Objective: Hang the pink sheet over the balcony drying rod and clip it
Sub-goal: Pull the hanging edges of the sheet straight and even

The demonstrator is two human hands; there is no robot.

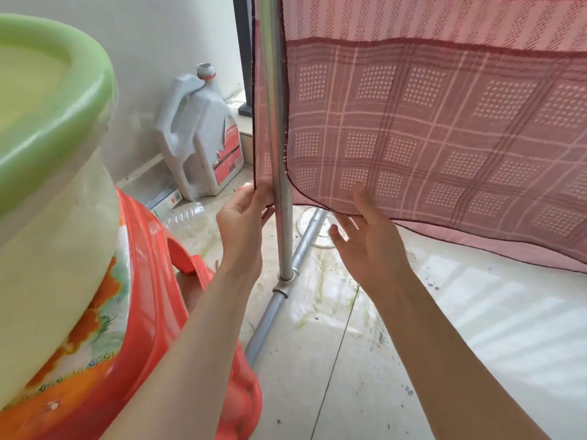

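Left hand (243,217): fingers curled round the lower corner of the sheet's back layer, pinching its dark hem just left of the pole

Right hand (370,236): spread and relaxed, palm up, holding nothing; fingertips just under the front layer's bottom hem

Pole (279,154): upright metal tube of the drying rack, standing between the two hands, jointed to a floor bar below them

Sheet (444,128): pink check, thin and half see-through, draped in two layers above and beyond both hands, bottom edge clear of the floor; top rod and any clips out of view. Judged light, soft, limp, not fragile; likely to slide on smooth metal. Best taken at the stitched hem or corners, pulled evenly

Jug (203,138): white plastic, on the floor beyond the left hand, by the wall
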